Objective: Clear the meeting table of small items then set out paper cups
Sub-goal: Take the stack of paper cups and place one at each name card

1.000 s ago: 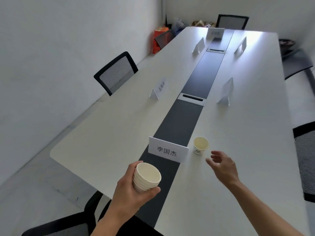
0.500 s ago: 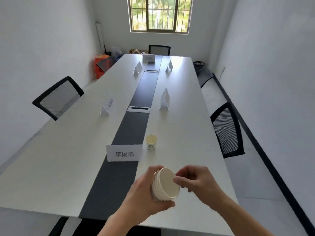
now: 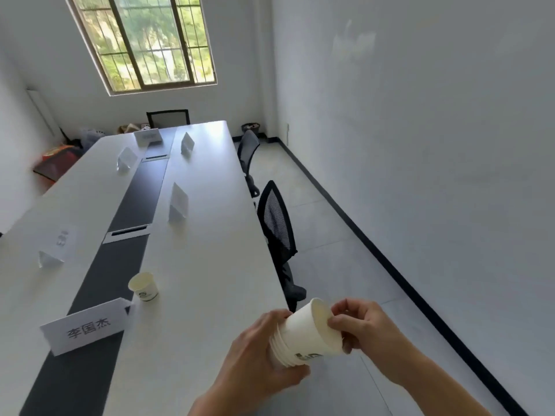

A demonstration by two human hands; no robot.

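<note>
Left hand point(image 3: 258, 366) wrapped round stack of white paper cups point(image 3: 277, 348), held sideways over near right edge of long white meeting table point(image 3: 210, 235). Right hand point(image 3: 360, 328) pinches rim of outermost cup point(image 3: 303, 331), which sticks well out of the stack. Single white paper cup point(image 3: 144, 288) upright on table, well left of both hands.

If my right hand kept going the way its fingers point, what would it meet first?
First the white paper cup stack's outermost cup, its rim pinched by the right hand; then probably the left hand.
</note>
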